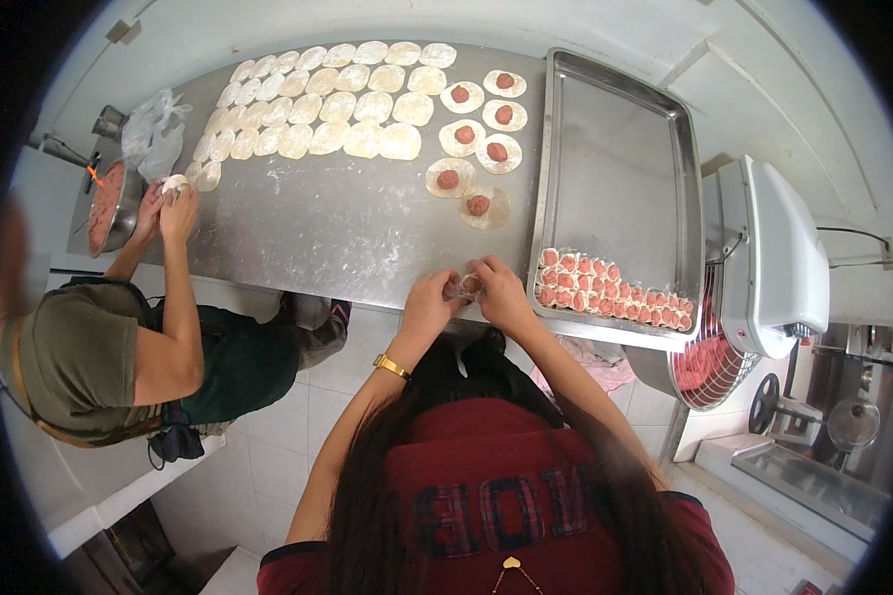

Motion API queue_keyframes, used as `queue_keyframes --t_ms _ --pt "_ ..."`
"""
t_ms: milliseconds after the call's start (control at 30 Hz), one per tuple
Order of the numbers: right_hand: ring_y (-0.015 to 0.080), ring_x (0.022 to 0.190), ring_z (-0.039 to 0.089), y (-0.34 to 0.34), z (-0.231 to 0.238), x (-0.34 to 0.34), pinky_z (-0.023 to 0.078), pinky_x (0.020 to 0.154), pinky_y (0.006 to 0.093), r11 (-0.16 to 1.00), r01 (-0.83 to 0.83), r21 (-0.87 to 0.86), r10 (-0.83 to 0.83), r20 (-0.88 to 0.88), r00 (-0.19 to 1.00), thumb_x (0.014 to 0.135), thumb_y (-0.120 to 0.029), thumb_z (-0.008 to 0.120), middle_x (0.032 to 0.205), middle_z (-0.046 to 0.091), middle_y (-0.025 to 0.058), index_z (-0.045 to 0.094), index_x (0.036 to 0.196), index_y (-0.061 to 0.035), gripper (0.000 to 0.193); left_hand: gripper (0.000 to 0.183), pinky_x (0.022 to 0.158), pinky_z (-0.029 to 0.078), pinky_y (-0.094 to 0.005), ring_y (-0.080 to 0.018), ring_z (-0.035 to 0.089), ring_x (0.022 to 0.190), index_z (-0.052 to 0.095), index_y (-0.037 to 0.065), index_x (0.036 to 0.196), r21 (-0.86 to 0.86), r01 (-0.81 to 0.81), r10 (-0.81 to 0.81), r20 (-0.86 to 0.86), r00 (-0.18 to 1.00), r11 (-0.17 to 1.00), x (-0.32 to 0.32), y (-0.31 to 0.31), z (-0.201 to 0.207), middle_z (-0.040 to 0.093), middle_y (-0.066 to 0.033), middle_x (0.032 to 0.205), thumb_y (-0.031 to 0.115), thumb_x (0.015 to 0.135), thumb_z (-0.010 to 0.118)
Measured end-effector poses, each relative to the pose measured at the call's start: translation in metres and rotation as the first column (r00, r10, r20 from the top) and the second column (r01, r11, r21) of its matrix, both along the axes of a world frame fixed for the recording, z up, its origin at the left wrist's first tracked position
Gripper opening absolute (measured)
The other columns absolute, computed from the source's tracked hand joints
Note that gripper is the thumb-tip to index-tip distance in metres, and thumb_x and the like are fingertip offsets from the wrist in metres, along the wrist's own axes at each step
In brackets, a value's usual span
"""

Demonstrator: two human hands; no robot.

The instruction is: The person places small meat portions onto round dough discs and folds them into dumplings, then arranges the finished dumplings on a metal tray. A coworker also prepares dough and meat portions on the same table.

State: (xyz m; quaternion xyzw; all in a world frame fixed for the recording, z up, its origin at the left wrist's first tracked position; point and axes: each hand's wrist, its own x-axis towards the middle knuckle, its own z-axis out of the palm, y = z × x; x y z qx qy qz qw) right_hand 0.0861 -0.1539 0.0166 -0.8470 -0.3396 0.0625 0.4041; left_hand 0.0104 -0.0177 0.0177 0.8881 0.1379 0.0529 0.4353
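At the near edge of the metal table, my left hand [433,301] and my right hand [500,295] are closed together around a small meat-filled dumpling [468,286], its thin wrapper folded up between the fingertips. Just beyond my hands lies a round wrapper with a ball of pink meat [479,205]. Several more wrappers topped with meat [448,179] stretch away from it in two uneven columns. To the right, a large metal tray [544,178] holds rows of open-topped dumplings [605,288] along its near end.
Rows of bare floured wrappers [337,106] cover the far left of the table [318,213]. At the left end another person [99,347] handles a wrapper [175,183] beside a metal bowl of minced meat [105,208] and a plastic bag [157,134]. A white mixer with a wire guard [779,248] stands right of the tray.
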Motion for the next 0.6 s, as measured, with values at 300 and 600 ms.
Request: queue_keyframes --t_ms 300,600 --pt "0.0379 0.083 0.058 0.0041 -0.0013 -0.0031 0.047 0.073 0.0437 1.000 0.011 0.029 -0.008 -0.076 0.997 0.068 0.008 0.054 0.089 0.058 0.0152 0.062 0.096 -0.0011 0.031 0.026 0.067 0.050 -0.0358 -0.0278 0.064 0.073 0.060 0.001 0.094 -0.080 -0.001 -0.002 -0.036 0.999 0.997 0.0028 0.0002 0.0004 0.065 -0.0144 0.082 0.001 0.070 0.070" --pt "0.0393 0.084 0.057 0.0042 0.0010 -0.0048 0.046 0.073 0.0460 0.999 0.022 0.031 -0.020 -0.059 0.998 0.069 0.008 0.050 0.089 0.056 0.0165 0.060 0.091 -0.0022 0.026 0.027 0.068 0.051 -0.0354 -0.0279 0.065 0.076 0.060 0.000 0.094 -0.118 -0.030 0.027 -0.023 0.999 0.993 0.0036 0.0003 0.0026 0.065 -0.0152 0.082 -0.002 0.069 0.069"
